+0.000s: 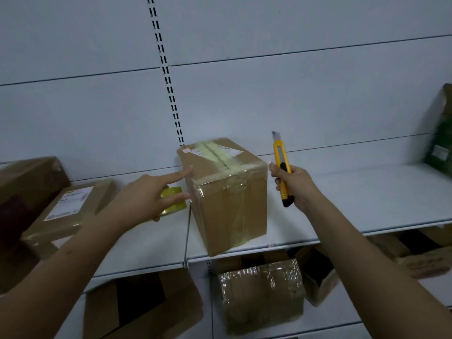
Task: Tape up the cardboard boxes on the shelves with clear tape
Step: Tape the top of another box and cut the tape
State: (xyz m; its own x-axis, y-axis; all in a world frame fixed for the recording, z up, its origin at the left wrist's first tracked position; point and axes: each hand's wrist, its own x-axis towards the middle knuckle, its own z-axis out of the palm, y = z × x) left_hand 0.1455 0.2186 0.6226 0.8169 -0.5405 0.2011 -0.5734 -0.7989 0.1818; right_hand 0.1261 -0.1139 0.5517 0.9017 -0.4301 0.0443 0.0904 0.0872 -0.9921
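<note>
Here the taped cardboard box [226,192] stands closed (contents hidden), left hand [144,199] fingers spread, right hand [297,184] gripping the utility knife [282,167].

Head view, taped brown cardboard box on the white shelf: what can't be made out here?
- Taped brown cardboard box: labels on top are blurred, unreadable; back and far side hidden by the box itself.
- Yellowish clear tape roll: largely covered by the left hand, so its full shape is unclear.
- Yellow utility knife: middle of the handle wrapped by the right hand.
- Green package: cut off by the right edge, print blurred.
</note>
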